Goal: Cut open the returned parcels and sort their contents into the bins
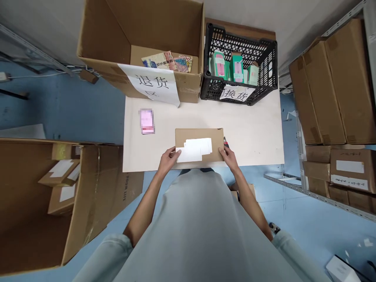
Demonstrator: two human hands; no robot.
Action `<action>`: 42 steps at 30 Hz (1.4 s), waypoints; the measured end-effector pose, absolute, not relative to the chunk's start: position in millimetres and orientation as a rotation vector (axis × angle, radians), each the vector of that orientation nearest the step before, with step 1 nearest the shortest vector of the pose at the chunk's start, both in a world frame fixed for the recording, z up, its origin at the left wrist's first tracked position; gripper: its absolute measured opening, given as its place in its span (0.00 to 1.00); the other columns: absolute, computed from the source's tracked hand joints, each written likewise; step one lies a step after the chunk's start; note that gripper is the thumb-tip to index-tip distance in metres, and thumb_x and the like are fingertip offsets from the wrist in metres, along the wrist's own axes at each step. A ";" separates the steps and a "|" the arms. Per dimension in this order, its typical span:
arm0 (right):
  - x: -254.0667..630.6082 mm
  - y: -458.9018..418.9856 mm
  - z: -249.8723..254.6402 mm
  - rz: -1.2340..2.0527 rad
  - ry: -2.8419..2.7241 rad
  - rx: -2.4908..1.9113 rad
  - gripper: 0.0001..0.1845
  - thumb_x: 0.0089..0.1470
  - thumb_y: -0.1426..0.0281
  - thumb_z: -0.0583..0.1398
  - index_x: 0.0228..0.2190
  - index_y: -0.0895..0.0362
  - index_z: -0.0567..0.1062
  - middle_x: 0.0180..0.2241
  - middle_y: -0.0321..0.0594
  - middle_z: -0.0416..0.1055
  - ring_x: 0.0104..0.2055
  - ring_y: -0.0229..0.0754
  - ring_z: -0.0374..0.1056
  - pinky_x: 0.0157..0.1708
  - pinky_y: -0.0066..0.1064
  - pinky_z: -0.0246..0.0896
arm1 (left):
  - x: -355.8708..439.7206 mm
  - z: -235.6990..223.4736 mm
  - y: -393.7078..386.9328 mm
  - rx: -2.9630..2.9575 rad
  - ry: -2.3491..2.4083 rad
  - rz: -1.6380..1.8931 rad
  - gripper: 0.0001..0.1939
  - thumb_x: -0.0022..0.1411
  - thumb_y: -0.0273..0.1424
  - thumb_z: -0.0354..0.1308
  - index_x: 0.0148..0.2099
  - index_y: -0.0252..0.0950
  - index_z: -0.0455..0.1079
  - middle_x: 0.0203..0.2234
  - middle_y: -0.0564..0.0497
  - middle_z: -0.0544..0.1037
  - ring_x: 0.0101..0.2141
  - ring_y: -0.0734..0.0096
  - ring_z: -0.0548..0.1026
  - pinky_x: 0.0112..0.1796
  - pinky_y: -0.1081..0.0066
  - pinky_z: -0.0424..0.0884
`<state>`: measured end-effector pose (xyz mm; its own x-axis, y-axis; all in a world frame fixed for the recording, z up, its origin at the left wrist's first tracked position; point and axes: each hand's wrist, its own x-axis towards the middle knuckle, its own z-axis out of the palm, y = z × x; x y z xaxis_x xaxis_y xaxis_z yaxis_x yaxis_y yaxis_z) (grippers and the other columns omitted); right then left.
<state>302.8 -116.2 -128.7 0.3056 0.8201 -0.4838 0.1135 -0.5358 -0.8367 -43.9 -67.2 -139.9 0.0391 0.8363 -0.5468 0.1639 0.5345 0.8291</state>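
A flat brown cardboard box lies at the front edge of the white table, with several overlapping white labels on its top. My left hand grips the box's left end, thumb over a label's corner. On the opposite end, my right hand has its thumb on the top and its fingers along the side. A small red and black tool sits just beyond my right hand, partly hidden, its kind unclear.
Behind stand a large open carton with colourful packets and a black plastic crate of green boxes. A blurred pink item lies on the table. Left is an open carton holding parcels; right are shelves of boxes.
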 end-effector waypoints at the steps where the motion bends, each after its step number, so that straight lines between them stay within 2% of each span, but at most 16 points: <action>1: 299.3 -112.3 -131.6 1.287 -0.868 -1.866 0.28 0.57 0.45 0.71 0.50 0.50 0.87 0.56 0.43 0.86 0.63 0.56 0.76 0.70 0.50 0.68 | -43.8 -141.6 -64.4 0.905 1.478 0.621 0.41 0.59 0.57 0.73 0.65 0.36 0.79 0.64 0.35 0.82 0.62 0.42 0.82 0.64 0.47 0.77; 5: 295.2 -112.6 -148.0 1.371 -0.889 -1.839 0.30 0.57 0.42 0.71 0.50 0.50 0.87 0.56 0.46 0.86 0.63 0.56 0.78 0.67 0.50 0.71 | -43.9 -150.6 -61.5 0.912 1.514 0.573 0.41 0.59 0.58 0.72 0.66 0.37 0.78 0.69 0.33 0.78 0.66 0.40 0.79 0.63 0.49 0.78; 9: 306.5 -133.3 -163.1 1.347 -0.736 -1.895 0.35 0.62 0.37 0.63 0.52 0.51 0.86 0.57 0.49 0.85 0.65 0.56 0.77 0.66 0.51 0.73 | -52.7 -162.1 -72.1 0.816 1.503 0.644 0.40 0.65 0.63 0.60 0.63 0.36 0.80 0.66 0.33 0.80 0.66 0.41 0.79 0.66 0.47 0.76; 11: 310.3 -143.1 -169.4 1.360 -0.718 -1.928 0.32 0.59 0.40 0.65 0.49 0.51 0.86 0.54 0.50 0.86 0.61 0.58 0.79 0.64 0.55 0.73 | -58.7 -169.8 -79.0 0.759 1.535 0.652 0.38 0.66 0.62 0.57 0.60 0.35 0.80 0.65 0.32 0.81 0.64 0.41 0.80 0.66 0.45 0.75; 15: 303.5 -152.4 -178.1 1.415 -0.820 -1.872 0.21 0.51 0.53 0.71 0.43 0.50 0.87 0.51 0.47 0.88 0.58 0.59 0.81 0.65 0.54 0.73 | -64.0 -182.7 -88.5 0.836 1.580 0.597 0.28 0.57 0.51 0.66 0.52 0.39 0.82 0.58 0.36 0.86 0.61 0.41 0.83 0.66 0.43 0.75; 18: 294.7 -154.4 -180.4 1.429 -0.864 -1.838 0.22 0.49 0.55 0.70 0.43 0.52 0.87 0.51 0.47 0.88 0.58 0.61 0.81 0.64 0.54 0.74 | -61.0 -185.4 -90.1 0.853 1.580 0.596 0.24 0.50 0.43 0.71 0.49 0.40 0.82 0.50 0.39 0.89 0.58 0.40 0.84 0.65 0.43 0.76; 21: 292.1 -154.7 -180.2 1.397 -0.877 -1.845 0.23 0.49 0.52 0.70 0.42 0.53 0.87 0.48 0.49 0.88 0.57 0.63 0.81 0.61 0.57 0.76 | -57.1 -184.1 -90.0 0.827 1.589 0.616 0.25 0.49 0.40 0.72 0.50 0.38 0.82 0.47 0.40 0.90 0.58 0.41 0.85 0.65 0.43 0.77; 24: 295.5 -149.2 -176.7 1.330 -0.891 -1.846 0.25 0.49 0.47 0.71 0.40 0.53 0.86 0.48 0.51 0.87 0.56 0.63 0.81 0.60 0.58 0.77 | -55.1 -180.2 -89.5 0.806 1.598 0.633 0.28 0.50 0.42 0.72 0.52 0.36 0.82 0.47 0.39 0.90 0.58 0.42 0.85 0.65 0.44 0.77; 29: 308.2 -120.7 -154.0 1.185 -0.950 -1.820 0.33 0.53 0.38 0.70 0.44 0.53 0.87 0.49 0.49 0.83 0.53 0.58 0.79 0.58 0.53 0.79 | -48.5 -155.8 -77.2 0.858 1.616 0.786 0.33 0.52 0.52 0.76 0.53 0.35 0.84 0.49 0.39 0.89 0.55 0.44 0.86 0.63 0.47 0.79; 33: 320.5 -91.3 -125.9 1.032 -1.054 -1.843 0.36 0.58 0.36 0.68 0.45 0.55 0.89 0.45 0.48 0.81 0.50 0.54 0.78 0.58 0.48 0.77 | -40.6 -126.2 -56.1 1.020 1.584 0.925 0.32 0.61 0.56 0.72 0.55 0.37 0.86 0.54 0.40 0.87 0.57 0.48 0.84 0.61 0.52 0.80; 37: 323.4 -73.2 -117.0 0.953 -1.132 -1.896 0.38 0.62 0.35 0.65 0.46 0.56 0.89 0.43 0.48 0.81 0.48 0.54 0.79 0.56 0.47 0.77 | -36.1 -116.9 -40.8 1.044 1.621 0.925 0.28 0.65 0.54 0.70 0.55 0.37 0.86 0.55 0.40 0.87 0.57 0.49 0.83 0.61 0.52 0.80; 42: 316.7 -76.8 -136.0 1.025 -1.164 -1.992 0.38 0.58 0.32 0.65 0.40 0.54 0.88 0.44 0.51 0.84 0.46 0.56 0.80 0.56 0.51 0.77 | -35.7 -132.6 -45.8 0.905 1.689 0.777 0.24 0.63 0.47 0.72 0.54 0.36 0.86 0.55 0.37 0.87 0.55 0.47 0.85 0.61 0.49 0.80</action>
<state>316.7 -76.8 -136.0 0.3149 0.8955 -0.3146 0.4257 -0.4295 -0.7965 -35.7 -45.8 -132.6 -0.1938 0.8584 -0.4750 0.1973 0.5084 0.8382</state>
